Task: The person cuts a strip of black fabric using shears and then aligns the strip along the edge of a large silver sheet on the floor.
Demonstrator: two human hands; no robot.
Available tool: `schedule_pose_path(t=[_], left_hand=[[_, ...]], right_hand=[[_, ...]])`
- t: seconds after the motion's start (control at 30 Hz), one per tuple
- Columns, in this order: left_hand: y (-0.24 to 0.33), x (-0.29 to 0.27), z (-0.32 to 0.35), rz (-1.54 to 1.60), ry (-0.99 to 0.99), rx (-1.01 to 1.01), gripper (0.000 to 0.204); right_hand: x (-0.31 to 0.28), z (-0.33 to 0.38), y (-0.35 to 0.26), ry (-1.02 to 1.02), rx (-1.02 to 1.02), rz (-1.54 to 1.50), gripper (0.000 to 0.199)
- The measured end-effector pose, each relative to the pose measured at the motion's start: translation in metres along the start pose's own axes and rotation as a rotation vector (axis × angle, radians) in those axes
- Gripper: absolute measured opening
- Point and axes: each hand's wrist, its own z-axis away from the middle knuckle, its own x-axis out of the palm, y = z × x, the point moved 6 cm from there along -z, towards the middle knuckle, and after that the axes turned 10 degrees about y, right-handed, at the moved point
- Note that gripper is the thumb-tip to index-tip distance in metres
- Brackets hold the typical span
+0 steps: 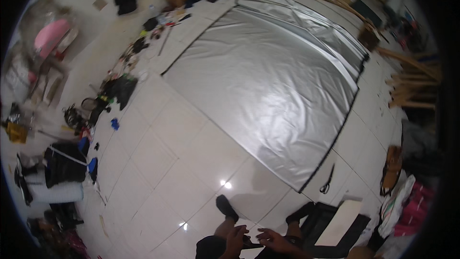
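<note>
At the lower edge, my left hand (pixel 235 241) is closed, its fingers curled toward a small dark thing (pixel 249 243) whose kind I cannot make out. My right hand (pixel 274 241) faces it from the other side with bent fingers, close to the same thing. Both hands are in front of my body, above my dark-socked feet (pixel 225 205). Ahead on the floor lies a large silver sheet (pixel 258 81) with dark edging, wrinkled on the right and folded at its far side. Black-handled scissors (pixel 327 182) rest beside its near right corner.
A black frame with a pale board (pixel 339 223) lies by my right foot. Wooden sticks (pixel 414 84), a brown shoe-like item (pixel 392 170) and pink cloth (pixel 418 206) line the right. Clutter, including a black bag (pixel 67 163), runs along the left of the tiled floor (pixel 167 163).
</note>
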Motion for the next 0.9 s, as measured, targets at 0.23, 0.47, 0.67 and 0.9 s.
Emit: schedule_pose_path(t=[0.23, 0.47, 0.67, 0.9], left_hand=[[0.142, -0.181, -0.027, -0.266, 0.146, 0.546, 0.033], [0.155, -0.221, -0.098, 0.318, 0.046, -0.116, 0.028], [0.322, -0.27, -0.113, -0.445, 0.208, 0.493, 0.03], [0.383, -0.338, -0.184, -0.795, 0.154, 0.394, 0.057]], right_hand=[[0.209, -0.111, -0.069, -0.159, -0.22, -0.151, 0.042], [0.241, -0.186, -0.188, 0.22, -0.14, 0.245, 0.027], [0.203, -0.295, -0.199, 0.244, -0.036, -0.3, 0.022], [0.179, -0.377, -0.355, 0.538, 0.088, -0.049, 0.032]])
